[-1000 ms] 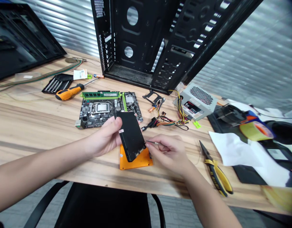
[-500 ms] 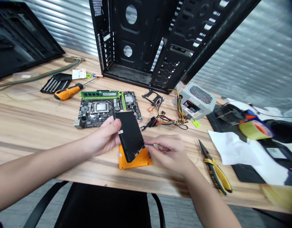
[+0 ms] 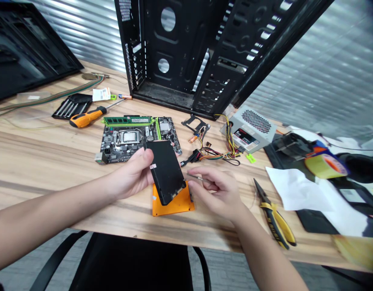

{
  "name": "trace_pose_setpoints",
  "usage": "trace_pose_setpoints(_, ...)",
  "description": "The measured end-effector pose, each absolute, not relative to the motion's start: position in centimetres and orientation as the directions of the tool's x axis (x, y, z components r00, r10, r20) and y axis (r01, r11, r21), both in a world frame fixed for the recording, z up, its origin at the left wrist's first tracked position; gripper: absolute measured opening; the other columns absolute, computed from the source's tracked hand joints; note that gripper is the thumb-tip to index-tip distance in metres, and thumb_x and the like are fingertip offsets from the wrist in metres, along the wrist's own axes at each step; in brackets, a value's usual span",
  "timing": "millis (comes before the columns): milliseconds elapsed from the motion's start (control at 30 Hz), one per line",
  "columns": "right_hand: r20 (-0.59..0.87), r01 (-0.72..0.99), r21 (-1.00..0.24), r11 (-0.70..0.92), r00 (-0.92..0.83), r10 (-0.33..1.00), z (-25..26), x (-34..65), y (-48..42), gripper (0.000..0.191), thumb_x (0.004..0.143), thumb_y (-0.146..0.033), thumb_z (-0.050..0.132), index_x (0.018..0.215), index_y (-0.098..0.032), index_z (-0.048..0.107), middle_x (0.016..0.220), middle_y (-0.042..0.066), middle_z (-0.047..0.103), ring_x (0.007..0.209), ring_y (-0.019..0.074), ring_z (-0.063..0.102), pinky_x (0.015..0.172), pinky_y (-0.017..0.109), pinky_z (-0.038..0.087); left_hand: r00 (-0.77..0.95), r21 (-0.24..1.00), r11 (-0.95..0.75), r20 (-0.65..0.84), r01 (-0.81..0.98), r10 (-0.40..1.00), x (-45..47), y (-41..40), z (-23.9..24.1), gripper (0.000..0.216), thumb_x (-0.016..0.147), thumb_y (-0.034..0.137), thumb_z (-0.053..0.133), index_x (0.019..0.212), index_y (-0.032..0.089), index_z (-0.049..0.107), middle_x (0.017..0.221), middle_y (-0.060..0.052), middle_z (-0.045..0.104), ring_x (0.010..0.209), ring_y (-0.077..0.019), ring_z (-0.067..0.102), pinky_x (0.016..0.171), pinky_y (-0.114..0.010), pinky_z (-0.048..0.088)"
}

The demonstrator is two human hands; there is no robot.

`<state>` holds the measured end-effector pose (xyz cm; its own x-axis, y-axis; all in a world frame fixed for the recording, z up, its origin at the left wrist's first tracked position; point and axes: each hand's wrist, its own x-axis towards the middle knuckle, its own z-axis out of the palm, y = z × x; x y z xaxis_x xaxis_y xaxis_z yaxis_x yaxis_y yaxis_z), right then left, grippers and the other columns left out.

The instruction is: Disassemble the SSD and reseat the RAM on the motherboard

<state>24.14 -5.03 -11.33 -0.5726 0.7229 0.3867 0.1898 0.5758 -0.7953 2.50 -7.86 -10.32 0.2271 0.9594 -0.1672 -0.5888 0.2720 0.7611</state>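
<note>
My left hand [image 3: 134,173] grips a flat black drive case [image 3: 166,171] by its left edge and holds it tilted above an orange plate [image 3: 174,205] that lies on the wooden table [image 3: 37,161]. My right hand [image 3: 218,192] is closed in a pinch on a thin metal tool [image 3: 194,177], whose tip points at the right edge of the black case.
Behind the hands lie a motherboard [image 3: 130,139] with a green memory stick, an orange-handled screwdriver [image 3: 87,117], a bit set [image 3: 71,107] and an open black computer case [image 3: 186,56]. A power supply [image 3: 249,129] with cables, yellow pliers [image 3: 275,220], white paper and tape lie to the right.
My right hand has lifted slightly and its fingers have shifted around the thin tool, which now sits a little higher against the case's edge. The left hand and black case have barely moved.
</note>
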Motion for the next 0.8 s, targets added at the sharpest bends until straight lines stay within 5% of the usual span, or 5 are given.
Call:
trace_pose_setpoints(167,0.400,0.179,-0.799,0.574,-0.554,0.730,-10.6,24.9,-4.6,0.013,0.089,-0.015,0.052,0.097,-0.024,0.048,0.058,-0.010,0.025,0.045,0.0067,0.025,0.042,0.021,0.019,0.330,0.645,0.300,-0.079,-0.702,0.941,2.0,-7.5,-11.2,0.057,0.075,0.055,0.070,0.113,0.014,0.064,0.107,-0.008,0.072,0.096,-0.0222,0.068,0.088,-0.033,0.055)
trace_pose_setpoints(400,0.493,0.298,-0.595,0.747,-0.598,0.631,-10.8,25.6,-4.0,0.010,0.086,-0.012,0.054,0.086,-0.021,0.050,0.063,-0.006,0.043,0.052,0.0074,0.039,0.049,0.022,0.030,0.276,0.632,0.346,-0.212,-0.693,0.938,1.7,-7.1,-10.4,0.067,0.085,0.071,0.039,0.100,0.013,0.069,0.090,-0.005,0.074,0.086,-0.0201,0.071,0.083,-0.033,0.055)
trace_pose_setpoints(800,0.557,0.282,-0.490,0.825,-0.627,0.544,-10.9,25.0,-4.0,0.009,0.083,-0.010,0.055,0.084,-0.019,0.054,0.065,-0.003,0.050,0.055,0.0083,0.045,0.052,0.022,0.036,0.256,0.637,0.344,-0.229,-0.690,0.939,1.9,-7.1,-10.4,0.059,0.084,0.067,0.050,0.096,0.013,0.071,0.089,-0.006,0.075,0.079,-0.0187,0.072,0.077,-0.028,0.058)
